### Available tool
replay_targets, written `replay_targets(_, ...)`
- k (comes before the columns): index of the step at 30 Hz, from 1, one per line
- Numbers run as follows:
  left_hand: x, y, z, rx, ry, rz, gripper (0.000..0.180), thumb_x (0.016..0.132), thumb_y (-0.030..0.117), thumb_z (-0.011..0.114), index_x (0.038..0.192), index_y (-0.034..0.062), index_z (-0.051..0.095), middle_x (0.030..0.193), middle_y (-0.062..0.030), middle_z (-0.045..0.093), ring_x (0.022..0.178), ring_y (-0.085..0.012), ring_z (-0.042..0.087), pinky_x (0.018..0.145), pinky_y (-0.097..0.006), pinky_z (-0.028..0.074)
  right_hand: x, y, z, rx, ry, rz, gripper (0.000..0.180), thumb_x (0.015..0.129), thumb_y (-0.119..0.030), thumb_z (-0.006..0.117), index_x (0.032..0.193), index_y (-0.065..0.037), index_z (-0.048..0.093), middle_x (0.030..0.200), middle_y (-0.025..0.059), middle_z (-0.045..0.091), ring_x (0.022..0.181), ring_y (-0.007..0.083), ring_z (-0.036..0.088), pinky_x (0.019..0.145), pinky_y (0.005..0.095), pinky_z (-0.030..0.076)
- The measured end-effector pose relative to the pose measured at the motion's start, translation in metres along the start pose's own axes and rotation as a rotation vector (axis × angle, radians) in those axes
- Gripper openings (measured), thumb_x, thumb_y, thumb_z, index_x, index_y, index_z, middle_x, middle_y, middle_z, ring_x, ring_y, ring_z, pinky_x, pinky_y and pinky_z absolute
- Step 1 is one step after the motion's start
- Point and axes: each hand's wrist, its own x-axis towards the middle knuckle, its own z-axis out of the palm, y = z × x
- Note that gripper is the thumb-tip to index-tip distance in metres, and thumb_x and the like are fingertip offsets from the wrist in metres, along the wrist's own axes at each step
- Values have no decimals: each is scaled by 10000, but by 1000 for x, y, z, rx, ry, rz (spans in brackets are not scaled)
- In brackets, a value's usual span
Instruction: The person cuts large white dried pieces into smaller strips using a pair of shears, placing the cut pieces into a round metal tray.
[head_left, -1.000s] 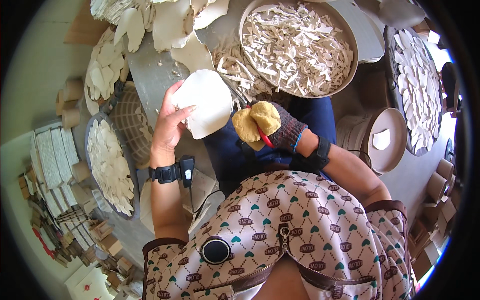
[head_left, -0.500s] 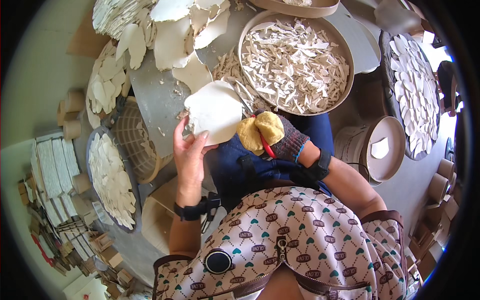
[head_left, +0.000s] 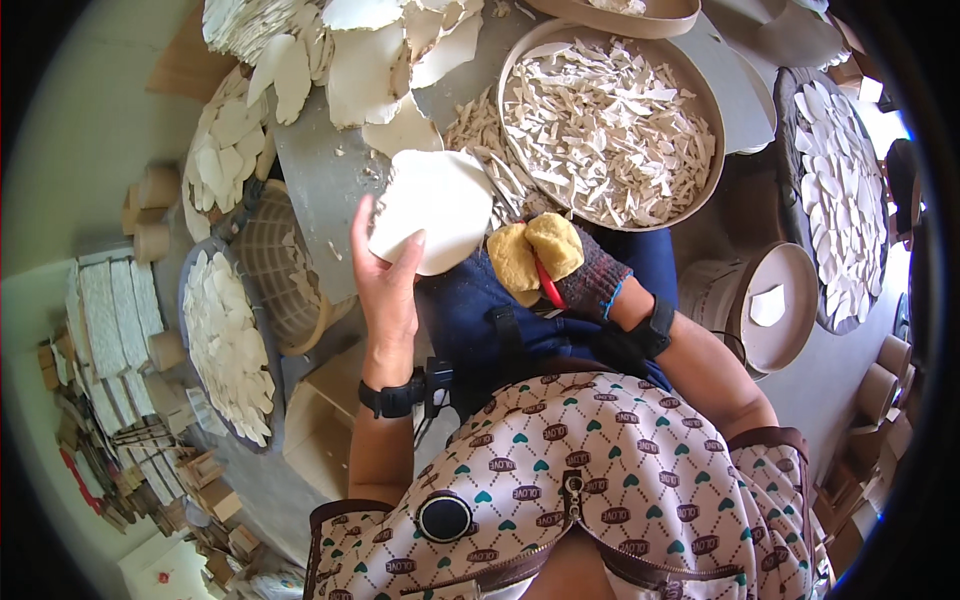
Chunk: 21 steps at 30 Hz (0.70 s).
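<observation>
My bare left hand (head_left: 388, 285) pinches a flat, cream-white sheet piece (head_left: 435, 210) by its near left edge, thumb on top. The sheet's left edge is ragged; the rest of its outline is smooth and rounded. In a dark knitted glove, my right hand (head_left: 592, 272) is closed around scissors (head_left: 549, 284) with red handles padded by yellow foam (head_left: 536, 252). The glove and foam hide most of the grip. The narrow metal blades stand close to the sheet's right edge; whether they touch it I cannot tell. Loose offcuts (head_left: 478, 128) lie just beyond the blades.
A large round tray (head_left: 714, 150) full of white offcuts stands ahead right on the grey table (head_left: 305, 150). Bigger sheets (head_left: 365, 80) are stacked at the far left. A woven basket (head_left: 268, 265) and trays of cut pieces (head_left: 228, 350) flank my left; a bucket (head_left: 712, 300) stands right.
The sheet in my left hand has tilted and turned slightly, with the fingers now spread along its left side. My right hand still grips the scissors. The whole view has shifted a little.
</observation>
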Motion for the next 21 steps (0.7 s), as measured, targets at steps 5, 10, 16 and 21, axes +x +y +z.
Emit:
replay_targets(5,-3,-10,14,-37,264,201,661,815,-23,578,1351,58,199,1254,-128,389,1094,-182,454,923,-300,394,-3,-9,12,168,83,57,233,722,-166,667,920,-71,590,861,91,635,766,244,608,697,310,483)
replay_targets(10,3,-10,7,39,166,145,689,786,-19,605,1348,62,216,1249,-123,385,1114,-189,429,939,-312,380,-1,-4,8,44,21,-46,206,715,-156,667,884,-62,596,823,96,633,752,253,609,663,311,484)
replay_targets(16,6,-7,-9,1,80,46,716,757,-20,626,1347,66,230,1242,-110,394,1118,-191,427,948,-316,376,1,0,7,124,-54,104,204,680,-122,667,859,-50,599,802,116,630,738,276,607,638,322,485)
replay_targets(21,7,2,-10,-42,52,1,706,758,-24,618,1347,65,239,1231,-106,407,1118,-193,433,951,-320,380,-6,-12,13,543,103,294,200,667,-108,650,849,-45,594,804,135,625,738,296,602,634,336,487)
